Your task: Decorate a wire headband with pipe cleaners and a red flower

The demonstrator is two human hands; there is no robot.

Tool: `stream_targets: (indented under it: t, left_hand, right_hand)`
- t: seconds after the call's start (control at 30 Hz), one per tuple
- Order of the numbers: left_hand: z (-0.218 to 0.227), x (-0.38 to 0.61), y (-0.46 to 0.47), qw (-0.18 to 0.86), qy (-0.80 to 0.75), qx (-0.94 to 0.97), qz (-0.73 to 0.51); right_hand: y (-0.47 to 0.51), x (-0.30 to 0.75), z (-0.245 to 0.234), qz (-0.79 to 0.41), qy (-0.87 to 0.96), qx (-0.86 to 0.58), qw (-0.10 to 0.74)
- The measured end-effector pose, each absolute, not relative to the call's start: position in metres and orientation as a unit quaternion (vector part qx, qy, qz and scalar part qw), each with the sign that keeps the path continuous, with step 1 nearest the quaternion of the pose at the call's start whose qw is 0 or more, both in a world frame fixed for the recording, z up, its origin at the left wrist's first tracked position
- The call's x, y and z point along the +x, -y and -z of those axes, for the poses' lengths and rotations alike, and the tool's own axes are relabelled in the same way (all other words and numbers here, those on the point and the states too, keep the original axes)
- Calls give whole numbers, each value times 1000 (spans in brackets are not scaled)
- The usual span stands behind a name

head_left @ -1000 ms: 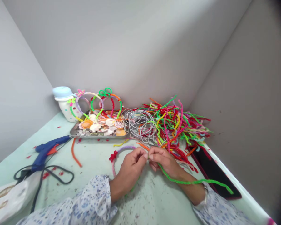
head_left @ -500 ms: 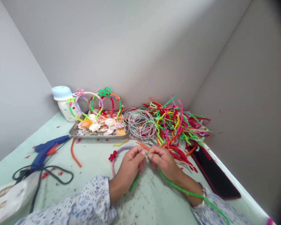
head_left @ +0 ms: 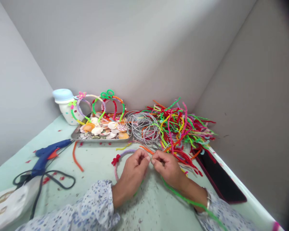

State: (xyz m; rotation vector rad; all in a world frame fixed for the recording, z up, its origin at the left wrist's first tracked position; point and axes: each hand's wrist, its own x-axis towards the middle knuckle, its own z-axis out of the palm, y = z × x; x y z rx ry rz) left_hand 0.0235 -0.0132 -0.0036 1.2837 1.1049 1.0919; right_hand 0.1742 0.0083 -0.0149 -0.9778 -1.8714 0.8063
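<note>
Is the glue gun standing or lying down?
Lying down: the glue gun rests on its side on the table, cord looped beside it.

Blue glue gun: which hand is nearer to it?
Left. The glue gun lies off to the left of the left hand; the right hand, pinching a green pipe cleaner, is beyond it, farther away.

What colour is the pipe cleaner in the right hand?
The pipe cleaner is bright green, clearest in the head view.

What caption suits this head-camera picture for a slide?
Left hand holds a lilac-wrapped headband while right hand pinches a fuzzy green pipe cleaner, beside a heap of multicoloured pipe cleaners.
</note>
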Motion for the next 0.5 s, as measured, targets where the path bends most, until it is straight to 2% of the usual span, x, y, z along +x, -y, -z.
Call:
stream_targets:
  t: [0.1, 0.2, 0.27, 0.4, 0.5]
  left_hand:
    - [5, 26, 11, 565, -459, 503, -466]
    - [7, 28, 9, 591, -463, 456, -478]
    - [8, 29, 7, 607, -453, 437, -486]
    - [3, 28, 7, 618, -408, 460, -490]
    - [-1, 27, 8, 594, -401, 496, -490]
  right_hand:
    - [-8, 173, 16, -159, 815, -371, 416]
    - [-9, 173, 17, -103, 838, -363, 394]
    - [-9, 174, 18, -159, 822, -384, 389]
    - [-11, 175, 19, -394, 704, -420, 416]
    - [-14, 176, 21, -528, 617, -387, 438]
